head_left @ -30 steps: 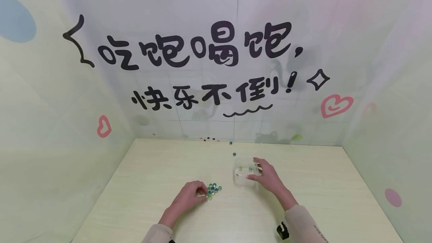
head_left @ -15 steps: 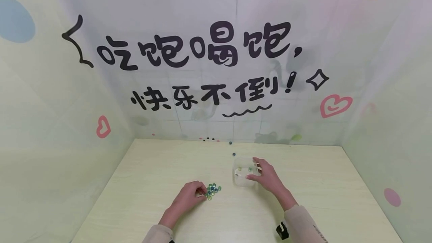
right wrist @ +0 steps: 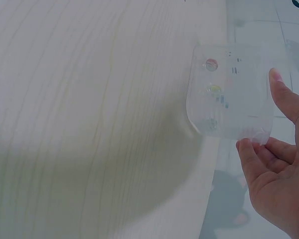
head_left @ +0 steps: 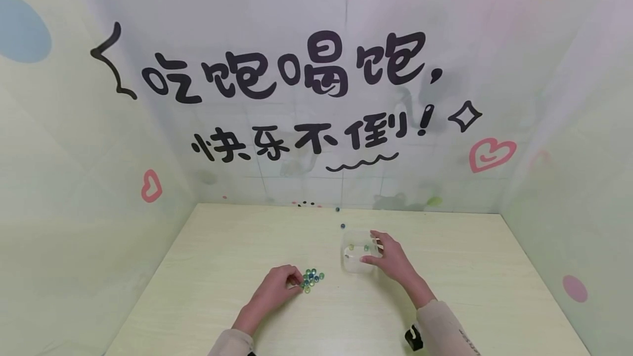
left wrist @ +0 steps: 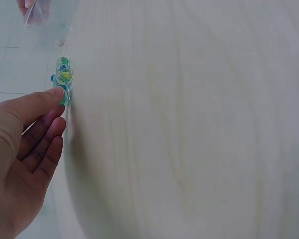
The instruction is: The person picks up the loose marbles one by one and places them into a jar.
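A cluster of green, blue and yellowish glass marbles [head_left: 311,279] lies on the table, bunched at my left fingertips. My left hand [head_left: 274,288] pinches a greenish marble [left wrist: 63,101] at the cluster's near edge between thumb and forefinger; the thumb partly covers it. The other left fingers are loosely bent below. My right hand [head_left: 394,257] grips the right side of a clear plastic box [head_left: 357,270], thumb on one side and fingers on the other. The box stands upright on the table. Inside it, a few marbles [right wrist: 212,64] show through the wall.
Two dark blue marbles [head_left: 343,226] lie apart behind the box, one close to the back wall. Printed fabric walls enclose the pale wooden table [head_left: 207,257] at the back and both sides. A black object [head_left: 414,338] sits by the right sleeve.
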### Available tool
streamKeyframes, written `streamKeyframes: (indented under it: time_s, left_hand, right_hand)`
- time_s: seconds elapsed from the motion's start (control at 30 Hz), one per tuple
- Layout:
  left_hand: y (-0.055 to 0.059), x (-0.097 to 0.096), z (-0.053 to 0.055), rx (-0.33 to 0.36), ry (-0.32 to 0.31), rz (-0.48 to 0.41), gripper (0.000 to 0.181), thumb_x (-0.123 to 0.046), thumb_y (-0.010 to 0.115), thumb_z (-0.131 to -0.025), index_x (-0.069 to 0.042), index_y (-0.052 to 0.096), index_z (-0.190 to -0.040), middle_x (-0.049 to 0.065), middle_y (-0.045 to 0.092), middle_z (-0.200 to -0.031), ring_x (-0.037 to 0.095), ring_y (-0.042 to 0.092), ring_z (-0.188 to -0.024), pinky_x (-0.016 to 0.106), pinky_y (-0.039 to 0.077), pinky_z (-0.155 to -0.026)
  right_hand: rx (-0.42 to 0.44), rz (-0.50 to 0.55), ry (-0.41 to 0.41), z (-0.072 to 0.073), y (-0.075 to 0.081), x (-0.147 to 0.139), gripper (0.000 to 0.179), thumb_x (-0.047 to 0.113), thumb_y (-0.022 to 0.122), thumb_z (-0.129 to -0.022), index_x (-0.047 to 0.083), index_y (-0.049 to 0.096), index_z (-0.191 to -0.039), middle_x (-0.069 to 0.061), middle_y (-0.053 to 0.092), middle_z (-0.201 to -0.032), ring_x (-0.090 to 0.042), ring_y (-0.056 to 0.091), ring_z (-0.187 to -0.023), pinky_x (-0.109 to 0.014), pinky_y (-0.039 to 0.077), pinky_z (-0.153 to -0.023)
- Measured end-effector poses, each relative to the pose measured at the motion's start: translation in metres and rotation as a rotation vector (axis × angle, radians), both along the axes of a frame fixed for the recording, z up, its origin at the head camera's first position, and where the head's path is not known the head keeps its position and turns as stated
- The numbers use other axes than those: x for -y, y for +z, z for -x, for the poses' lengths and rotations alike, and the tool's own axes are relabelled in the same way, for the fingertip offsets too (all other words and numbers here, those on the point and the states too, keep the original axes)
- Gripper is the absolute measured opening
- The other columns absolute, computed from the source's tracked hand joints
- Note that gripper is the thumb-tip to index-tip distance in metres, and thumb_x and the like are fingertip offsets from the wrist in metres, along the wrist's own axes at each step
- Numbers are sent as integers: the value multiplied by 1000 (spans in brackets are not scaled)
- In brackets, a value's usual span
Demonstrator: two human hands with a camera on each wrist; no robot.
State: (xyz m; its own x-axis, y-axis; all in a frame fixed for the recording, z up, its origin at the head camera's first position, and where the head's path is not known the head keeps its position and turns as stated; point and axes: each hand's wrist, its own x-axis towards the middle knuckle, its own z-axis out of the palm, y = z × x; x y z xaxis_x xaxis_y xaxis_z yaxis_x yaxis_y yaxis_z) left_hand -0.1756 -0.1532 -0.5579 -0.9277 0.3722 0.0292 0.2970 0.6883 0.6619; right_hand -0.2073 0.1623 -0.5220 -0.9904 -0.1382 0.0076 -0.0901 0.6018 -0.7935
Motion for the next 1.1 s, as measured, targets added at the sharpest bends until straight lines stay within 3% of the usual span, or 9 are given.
streamKeyframes:
  time_s: [0.73,1.1]
  left_hand:
    - [7,1,4,-17,13,22,14,-11,79,-82,-16,69,-91,-7,66,-87,3,57,-79,19,53,-70]
    - [18,-4,6,-22,22,6,12,-11,78,-84,-14,70,-92,-7,66,-88,5,59,-83,23,55,-75]
  right_hand:
    - [10,11,2,0,1,0,77,18,81,-83,-6,42,-144,-28,49,-144,-45,52,-130,-50,49,-105]
    - [7,2,2,0,3,0,77,20,82,-82,-6,43,-144,-28,50,-143,-46,52,-130,-51,49,-104]
